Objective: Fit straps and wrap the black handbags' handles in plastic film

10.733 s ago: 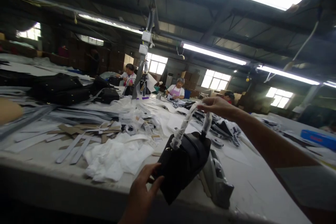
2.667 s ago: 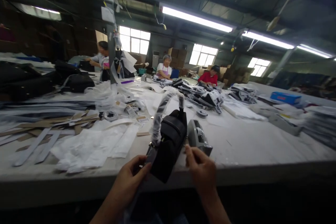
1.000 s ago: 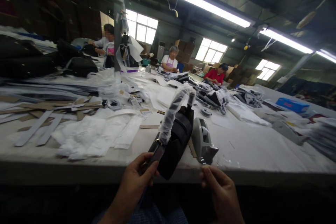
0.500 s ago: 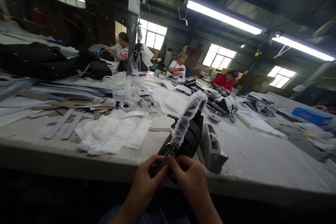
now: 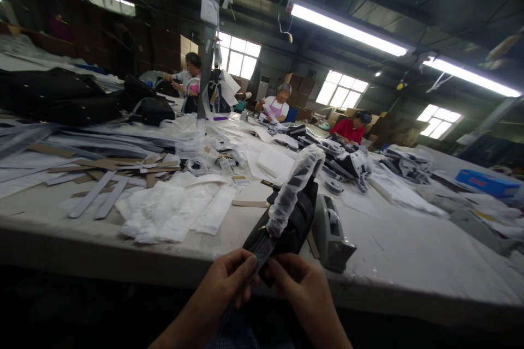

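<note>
Evidently the step in hand is close work on the smooth, flat strap (image 5: 263,255) of the black bag (image 5: 302,219); the next move seems to call for a steady hold. The left hand (image 5: 229,279) pinches the strap; the right hand (image 5: 302,286) curls beside it, though I cannot tell whether its fingertips close on anything. The bag sits tilted at the table's (image 5: 393,253) near edge, left of a hard grey tape dispenser (image 5: 333,234), its arched handle (image 5: 289,192) in crinkled, translucent wrap.
</note>
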The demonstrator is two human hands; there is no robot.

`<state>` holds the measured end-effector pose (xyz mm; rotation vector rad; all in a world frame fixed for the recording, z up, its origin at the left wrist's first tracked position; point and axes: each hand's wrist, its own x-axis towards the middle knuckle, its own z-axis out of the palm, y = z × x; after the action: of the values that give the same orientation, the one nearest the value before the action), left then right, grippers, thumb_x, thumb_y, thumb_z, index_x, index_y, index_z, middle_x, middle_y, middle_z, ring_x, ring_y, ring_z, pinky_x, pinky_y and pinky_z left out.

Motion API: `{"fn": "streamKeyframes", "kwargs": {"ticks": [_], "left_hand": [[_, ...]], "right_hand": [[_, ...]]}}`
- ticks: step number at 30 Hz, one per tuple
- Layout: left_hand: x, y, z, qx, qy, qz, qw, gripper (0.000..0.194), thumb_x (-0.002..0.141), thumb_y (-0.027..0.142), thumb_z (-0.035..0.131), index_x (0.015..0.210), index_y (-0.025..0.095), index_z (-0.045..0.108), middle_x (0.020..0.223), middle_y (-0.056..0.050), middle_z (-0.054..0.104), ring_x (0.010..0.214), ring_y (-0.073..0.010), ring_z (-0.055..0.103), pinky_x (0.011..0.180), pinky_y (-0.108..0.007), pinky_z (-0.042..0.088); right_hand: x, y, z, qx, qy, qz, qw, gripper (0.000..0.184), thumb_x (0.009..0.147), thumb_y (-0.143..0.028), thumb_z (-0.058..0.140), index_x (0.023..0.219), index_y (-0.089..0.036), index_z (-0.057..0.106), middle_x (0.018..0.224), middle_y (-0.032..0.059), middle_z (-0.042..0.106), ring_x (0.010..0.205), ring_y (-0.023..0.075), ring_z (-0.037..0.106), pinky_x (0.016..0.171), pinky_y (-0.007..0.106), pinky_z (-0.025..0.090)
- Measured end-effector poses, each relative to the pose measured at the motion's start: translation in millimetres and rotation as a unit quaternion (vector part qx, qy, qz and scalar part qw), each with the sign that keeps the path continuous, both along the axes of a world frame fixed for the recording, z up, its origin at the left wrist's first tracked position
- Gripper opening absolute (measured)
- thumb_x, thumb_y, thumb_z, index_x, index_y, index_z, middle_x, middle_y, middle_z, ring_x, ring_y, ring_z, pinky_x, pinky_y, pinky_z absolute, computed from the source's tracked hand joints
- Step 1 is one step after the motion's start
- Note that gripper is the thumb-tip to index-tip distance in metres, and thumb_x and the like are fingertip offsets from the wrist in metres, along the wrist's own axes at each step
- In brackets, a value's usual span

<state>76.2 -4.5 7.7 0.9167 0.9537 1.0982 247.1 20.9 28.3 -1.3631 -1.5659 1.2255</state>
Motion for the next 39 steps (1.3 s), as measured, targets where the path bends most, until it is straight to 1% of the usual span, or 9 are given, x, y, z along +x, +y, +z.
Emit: {"fn": "streamKeyframes", "kwargs": {"ticks": [5, 14, 23, 25, 27, 29, 32, 35, 39], "left_hand": [[3.0, -1.7, -3.5, -0.025, -0.024, -0.006, 0.999, 0.042, 0.084, 0.056, 0.062, 0.074, 0.015, 0.059, 0.058, 0.005, 0.052, 0.038, -0.0015, 0.027, 0.038, -0.018, 0.015], [7.1, -0.6, -8.5, -0.007, -0.016, 0.016, 1.000, 0.044, 0.081, 0.058, 0.063, 0.071, 0.015, 0.058, 0.058, 0.004, 0.055, 0.035, -0.0013, 0.031, 0.036, -0.017, 0.014], [7.1, -4.1, -5.2, -0.006, -0.015, 0.013, 1.000, 0.049, 0.078, 0.063, 0.063, 0.072, 0.014, 0.060, 0.059, 0.002, 0.057, 0.035, -0.0019, 0.033, 0.036, -0.018, 0.015], [6.8, -5.8, -3.2, -0.014, -0.033, 0.021, 0.999, 0.049, 0.079, 0.062, 0.063, 0.071, 0.014, 0.059, 0.058, 0.004, 0.054, 0.036, -0.0014, 0.030, 0.036, -0.018, 0.014], [6.6, -7.0, -2.5, -0.020, -0.045, 0.022, 0.999, 0.048, 0.078, 0.062, 0.064, 0.070, 0.015, 0.058, 0.056, 0.005, 0.051, 0.036, -0.0014, 0.028, 0.036, -0.018, 0.014], [7.1, -7.5, -3.4, -0.027, -0.050, 0.015, 0.998, 0.048, 0.077, 0.063, 0.065, 0.070, 0.015, 0.058, 0.055, 0.006, 0.050, 0.035, -0.0017, 0.028, 0.036, -0.018, 0.014], [9.2, -7.9, -6.8, -0.035, -0.066, 0.005, 0.997, 0.050, 0.076, 0.064, 0.065, 0.070, 0.015, 0.058, 0.056, 0.005, 0.050, 0.036, -0.0015, 0.028, 0.036, -0.019, 0.014], [11.1, -7.7, -11.3, -0.031, -0.071, -0.011, 0.997, 0.051, 0.078, 0.065, 0.063, 0.068, 0.015, 0.056, 0.054, 0.005, 0.049, 0.036, -0.0018, 0.028, 0.036, -0.019, 0.013], [10.8, -5.0, -18.6, 0.011, -0.053, -0.009, 0.998, 0.048, 0.082, 0.061, 0.061, 0.070, 0.015, 0.057, 0.054, 0.004, 0.050, 0.035, -0.0020, 0.029, 0.035, -0.019, 0.013]], "right_hand": [[-7.8, -7.0, -6.7, 0.034, -0.028, -0.036, 0.998, 0.034, 0.082, -0.050, 0.067, 0.075, -0.017, 0.075, 0.067, 0.0039, 0.072, 0.052, 0.0166, 0.059, 0.051, 0.024, 0.044], [-31.5, -7.6, -23.8, 0.087, -0.045, -0.118, 0.988, 0.029, 0.082, -0.041, 0.060, 0.071, -0.018, 0.074, 0.062, 0.0022, 0.069, 0.061, 0.0198, 0.062, 0.055, 0.024, 0.045], [-31.6, -2.0, -19.4, 0.063, -0.077, -0.090, 0.991, 0.026, 0.080, -0.037, 0.062, 0.089, -0.019, 0.080, 0.075, 0.0051, 0.077, 0.071, 0.0262, 0.069, 0.062, 0.029, 0.049], [-29.3, -2.8, -23.0, 0.060, -0.032, -0.058, 0.996, 0.028, 0.080, -0.039, 0.066, 0.093, -0.019, 0.079, 0.083, 0.0063, 0.078, 0.082, 0.0285, 0.070, 0.073, 0.032, 0.052], [-27.8, -4.9, -28.4, 0.015, 0.084, -0.016, 0.996, 0.035, 0.079, -0.046, 0.070, 0.100, -0.018, 0.078, 0.098, 0.0077, 0.077, 0.101, 0.0305, 0.067, 0.089, 0.035, 0.050], [-27.7, -7.3, -32.8, -0.077, 0.221, 0.022, 0.972, 0.048, 0.077, -0.055, 0.072, 0.108, -0.019, 0.075, 0.109, 0.0090, 0.075, 0.111, 0.0308, 0.064, 0.096, 0.039, 0.048], [-30.6, -8.6, -30.6, -0.198, 0.357, 0.064, 0.911, 0.057, 0.075, -0.064, 0.070, 0.110, -0.019, 0.075, 0.117, 0.0110, 0.072, 0.113, 0.0309, 0.063, 0.096, 0.041, 0.049], [-37.3, -5.7, -18.8, -0.243, 0.424, 0.073, 0.869, 0.044, 0.076, -0.062, 0.071, 0.089, -0.020, 0.079, 0.123, 0.0103, 0.069, 0.128, 0.0316, 0.052, 0.105, 0.043, 0.044], [-48.0, -1.4, -8.5, -0.261, 0.453, 0.064, 0.850, 0.030, 0.075, -0.051, 0.075, 0.067, -0.022, 0.076, 0.110, 0.0082, 0.075, 0.129, 0.0297, 0.052, 0.107, 0.040, 0.042]]}}
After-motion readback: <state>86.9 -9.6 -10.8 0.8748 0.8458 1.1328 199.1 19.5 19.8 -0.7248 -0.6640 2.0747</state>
